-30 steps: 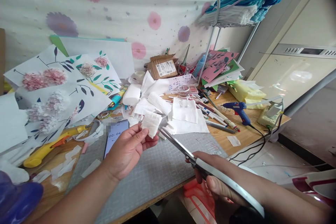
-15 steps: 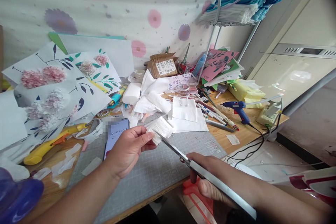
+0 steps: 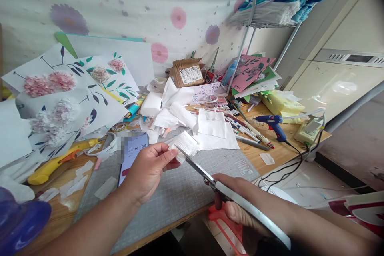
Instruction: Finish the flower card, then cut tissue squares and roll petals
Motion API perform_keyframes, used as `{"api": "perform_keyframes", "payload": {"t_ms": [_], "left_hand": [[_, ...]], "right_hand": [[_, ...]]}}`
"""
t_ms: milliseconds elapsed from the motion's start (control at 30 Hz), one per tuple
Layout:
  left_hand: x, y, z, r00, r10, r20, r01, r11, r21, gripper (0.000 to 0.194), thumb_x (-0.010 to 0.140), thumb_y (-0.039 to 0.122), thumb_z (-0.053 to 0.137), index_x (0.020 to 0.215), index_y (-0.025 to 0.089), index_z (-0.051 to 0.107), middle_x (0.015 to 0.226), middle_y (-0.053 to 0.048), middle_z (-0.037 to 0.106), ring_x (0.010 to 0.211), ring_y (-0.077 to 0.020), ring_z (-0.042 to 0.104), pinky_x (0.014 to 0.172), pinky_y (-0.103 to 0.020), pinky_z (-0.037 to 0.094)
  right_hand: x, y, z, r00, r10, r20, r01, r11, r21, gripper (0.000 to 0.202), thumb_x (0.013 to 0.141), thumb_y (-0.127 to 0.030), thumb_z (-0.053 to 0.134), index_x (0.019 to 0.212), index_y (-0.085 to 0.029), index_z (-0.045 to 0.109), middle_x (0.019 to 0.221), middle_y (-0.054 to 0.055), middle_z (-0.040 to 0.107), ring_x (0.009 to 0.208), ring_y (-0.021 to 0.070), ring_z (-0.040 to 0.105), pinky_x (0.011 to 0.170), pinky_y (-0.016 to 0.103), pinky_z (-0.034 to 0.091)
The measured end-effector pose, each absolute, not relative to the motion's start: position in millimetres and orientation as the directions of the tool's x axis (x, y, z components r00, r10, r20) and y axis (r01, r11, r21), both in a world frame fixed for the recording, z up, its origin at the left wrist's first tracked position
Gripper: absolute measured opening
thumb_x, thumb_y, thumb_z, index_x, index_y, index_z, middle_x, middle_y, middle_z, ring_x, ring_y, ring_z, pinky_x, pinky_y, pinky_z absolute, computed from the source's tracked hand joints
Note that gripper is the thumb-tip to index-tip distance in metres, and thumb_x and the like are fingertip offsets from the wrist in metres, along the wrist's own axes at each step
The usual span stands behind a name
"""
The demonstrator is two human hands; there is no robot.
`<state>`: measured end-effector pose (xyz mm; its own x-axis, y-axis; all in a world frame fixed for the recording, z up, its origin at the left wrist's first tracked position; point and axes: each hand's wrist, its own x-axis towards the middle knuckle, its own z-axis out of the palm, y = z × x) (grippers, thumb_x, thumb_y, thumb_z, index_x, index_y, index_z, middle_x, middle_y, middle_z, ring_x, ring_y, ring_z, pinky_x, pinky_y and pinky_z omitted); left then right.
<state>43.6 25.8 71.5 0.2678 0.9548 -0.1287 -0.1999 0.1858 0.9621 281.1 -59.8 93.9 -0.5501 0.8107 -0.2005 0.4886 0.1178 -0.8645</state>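
Observation:
My left hand (image 3: pixel 150 170) pinches a small folded wad of white tissue paper (image 3: pixel 185 145) above the grey cutting mat (image 3: pixel 180 192). In my right hand (image 3: pixel 240 204) is a pair of large steel scissors (image 3: pixel 207 176) with orange handles, the blades pointing up-left. The blade tips touch the tissue's near edge, close to my left thumb. A phone (image 3: pixel 132 154) with a timer on its screen lies on the mat just behind my left hand.
Loose white tissue sheets (image 3: pixel 213 130) and a tissue roll (image 3: pixel 151 105) lie behind the mat. A blue glue gun (image 3: pixel 271 124) with its cord, pens (image 3: pixel 249 134), a yellow glue gun (image 3: pixel 57 162), flower artwork sheets (image 3: pixel 69 92), a cardboard box (image 3: pixel 187 74) and a wire rack (image 3: pixel 270 8) crowd the wooden table.
The tissue has tilted from upright to lying over the blades, and the scissors have slid up to its edge. My hands have shifted slightly left.

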Motion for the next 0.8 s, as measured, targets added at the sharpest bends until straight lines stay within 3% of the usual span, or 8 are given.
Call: {"api": "perform_keyframes", "payload": {"t_ms": [467,800], "left_hand": [[47,22,71,0.294,0.948,-0.122,-0.213,0.189,0.958,0.031,0.065,0.038,0.085,0.064,0.015,0.063,0.067,0.000,0.063,0.071,-0.0146,0.059,0.072,-0.026,0.054],[46,23,68,0.321,0.935,-0.147,-0.253,0.234,0.939,0.024,0.069,0.031,0.084,0.070,0.015,0.067,0.073,-0.001,0.064,0.074,-0.0140,0.058,0.071,-0.025,0.054]], "right_hand": [[274,-61,91,-0.467,0.856,-0.222,0.499,0.048,-0.865,0.075,0.076,-0.081,0.044,0.107,-0.014,0.058,0.085,0.007,0.064,0.076,0.0199,0.056,0.068,0.029,0.046],[267,-60,76,-0.381,0.880,-0.284,0.589,-0.006,-0.808,0.061,0.077,-0.075,0.052,0.097,-0.017,0.060,0.076,0.003,0.064,0.069,0.0178,0.056,0.061,0.025,0.041]]}}
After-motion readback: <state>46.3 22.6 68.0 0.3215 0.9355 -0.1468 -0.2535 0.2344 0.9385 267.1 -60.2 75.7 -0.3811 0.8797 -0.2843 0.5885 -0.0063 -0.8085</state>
